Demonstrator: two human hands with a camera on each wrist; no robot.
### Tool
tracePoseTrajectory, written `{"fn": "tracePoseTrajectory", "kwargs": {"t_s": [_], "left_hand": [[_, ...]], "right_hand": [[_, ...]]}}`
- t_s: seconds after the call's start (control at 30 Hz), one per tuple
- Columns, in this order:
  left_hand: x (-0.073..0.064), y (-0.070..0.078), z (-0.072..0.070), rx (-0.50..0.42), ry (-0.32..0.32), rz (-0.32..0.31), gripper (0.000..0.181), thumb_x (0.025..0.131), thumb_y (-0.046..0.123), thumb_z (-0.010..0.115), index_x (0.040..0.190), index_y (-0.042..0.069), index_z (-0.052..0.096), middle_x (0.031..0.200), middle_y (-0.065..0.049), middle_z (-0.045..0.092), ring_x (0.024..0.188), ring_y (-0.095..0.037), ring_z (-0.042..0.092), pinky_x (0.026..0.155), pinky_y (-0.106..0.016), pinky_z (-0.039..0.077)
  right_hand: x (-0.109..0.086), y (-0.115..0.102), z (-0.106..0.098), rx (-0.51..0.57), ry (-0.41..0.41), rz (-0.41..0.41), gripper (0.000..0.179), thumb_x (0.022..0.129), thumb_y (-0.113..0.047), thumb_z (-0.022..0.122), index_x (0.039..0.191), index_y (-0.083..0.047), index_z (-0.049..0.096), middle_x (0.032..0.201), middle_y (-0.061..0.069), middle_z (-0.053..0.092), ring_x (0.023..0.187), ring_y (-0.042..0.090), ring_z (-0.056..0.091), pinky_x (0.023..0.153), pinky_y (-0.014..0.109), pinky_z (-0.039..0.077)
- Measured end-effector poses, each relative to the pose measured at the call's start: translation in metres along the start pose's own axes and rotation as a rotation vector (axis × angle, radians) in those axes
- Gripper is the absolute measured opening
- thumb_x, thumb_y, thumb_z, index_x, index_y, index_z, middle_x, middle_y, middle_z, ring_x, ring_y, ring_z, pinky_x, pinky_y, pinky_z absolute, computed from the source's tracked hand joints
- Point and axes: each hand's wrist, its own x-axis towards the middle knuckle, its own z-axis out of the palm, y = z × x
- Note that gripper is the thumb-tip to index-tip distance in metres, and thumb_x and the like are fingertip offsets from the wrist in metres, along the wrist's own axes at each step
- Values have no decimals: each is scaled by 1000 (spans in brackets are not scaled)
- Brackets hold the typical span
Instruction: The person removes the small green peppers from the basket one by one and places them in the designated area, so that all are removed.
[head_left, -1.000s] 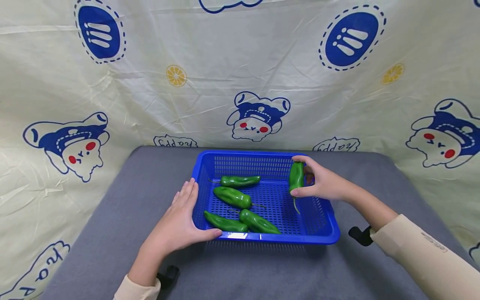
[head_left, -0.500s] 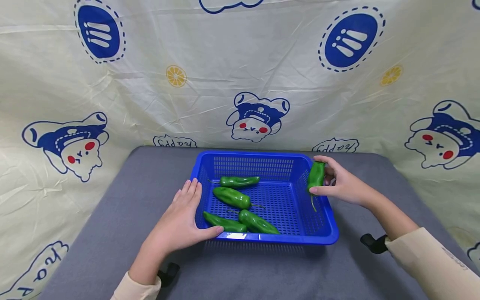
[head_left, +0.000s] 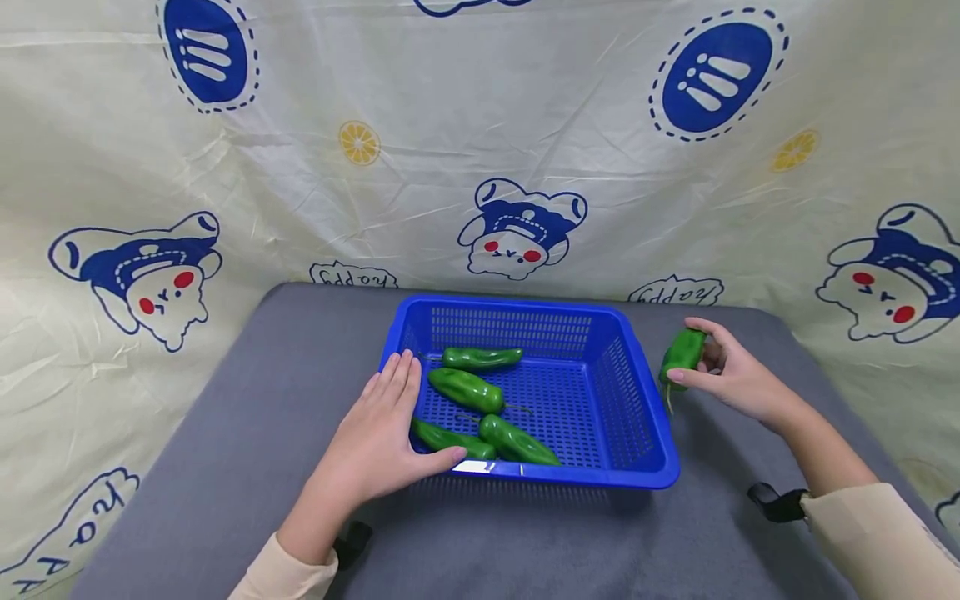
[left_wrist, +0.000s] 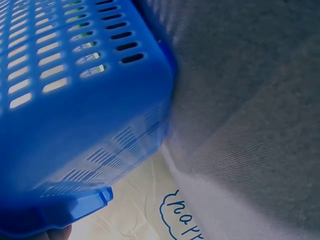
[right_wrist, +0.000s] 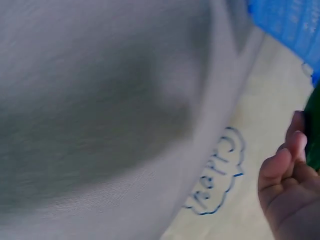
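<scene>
A blue plastic basket (head_left: 517, 473) with slotted walls stands on the grey cloth, several green peppers lying in its left part. Among them are one at the back (head_left: 482, 358), a pepper (head_left: 467, 391) in the middle and a pepper (head_left: 517, 440) near the front wall. My left hand (head_left: 378, 433) rests on the basket's front left corner, fingers straight along the left rim and thumb on the front rim. Just outside the right rim, my right hand (head_left: 738, 375) pinches another green pepper (head_left: 683, 358) between thumb and fingers, its stem pointing down. That pepper is cut off at the right wrist view's edge.
Grey cloth (head_left: 525, 542) covers the table around the basket. Behind it hangs a pale curtain (head_left: 420, 208) printed with cartoon bears. In the left wrist view the basket's slotted outer wall (left_wrist: 90, 115) fills the upper left.
My right hand has carried the pinched pepper rightward, from over the basket's inside to beyond its right rim. The left hand has slid slightly right along the corner.
</scene>
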Motion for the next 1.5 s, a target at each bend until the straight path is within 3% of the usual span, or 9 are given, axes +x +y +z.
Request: {"fn": "tracePoseTrajectory", "kwargs": {"t_s": [0.27,0.53,0.9,1.2,1.3,1.37,1.5], "left_hand": [[5,-2,4,42,26,10,123,75,89,47,159,7,11,168,-10,10,156,-26,6,123,-45,17],[6,-3,5,61,32,15,122,76,90,44,159,7,10,168,-9,9,156,-26,7,124,-44,16],[5,-4,5,58,34,9,122,75,90,44,159,8,11,168,-8,8,156,-25,6,124,-45,16],[3,-3,6,54,39,12,122,75,89,47,159,8,10,168,-9,10,156,-25,7,124,-45,17],[2,-3,6,56,44,14,122,75,89,47,159,8,11,168,-10,10,156,-25,7,124,-45,17],[1,-3,6,56,47,14,122,75,88,47,159,8,11,168,-10,10,156,-25,7,124,-45,17],[1,-4,6,58,48,10,122,75,88,47,159,8,11,168,-10,11,156,-26,7,124,-45,17]], "right_hand": [[-2,40,6,-152,-54,103,107,90,-40,73,157,2,0,113,27,54,92,25,58,68,31,48],[-3,55,13,-259,-102,138,113,85,-45,76,154,8,5,118,32,50,101,36,55,80,46,47],[3,48,18,-394,-119,135,110,83,-59,72,154,7,17,142,47,34,120,56,47,91,67,42],[5,47,18,-436,-119,179,115,82,-66,68,154,7,16,141,46,36,119,59,47,90,69,42],[5,44,16,-454,-83,177,114,83,-68,65,154,7,17,140,47,37,121,62,45,88,71,43],[6,40,13,-461,-47,168,111,85,-68,64,154,6,19,132,44,45,113,58,51,81,66,47],[9,23,4,-451,0,153,107,87,-66,62,154,5,18,128,42,48,108,52,52,78,63,48]]}}
